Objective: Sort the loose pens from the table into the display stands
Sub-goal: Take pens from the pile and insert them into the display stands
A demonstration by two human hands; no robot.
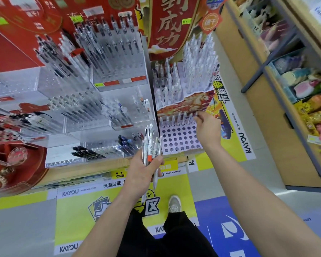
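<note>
Mid-sort at a stationery shop's pen counter: your left hand (146,169) grips a bundle of loose pens (151,143) upright, just in front of the counter edge. Your right hand (207,127) reaches to the white perforated stand (180,140), fingers curled at the right end of its single front row of white pens (176,118). Whether they pinch a pen there cannot be told from this angle. The step in hand looks like seating one pen in that row. The next move likely calls for drawing another from the bundle and lining it up over one of the many bare holes nearer you. The stand's upper tiers (198,58) are crowded with white pens. To the left, clear acrylic bins (119,112) hold dark and blue pens, some lying flat.
</note>
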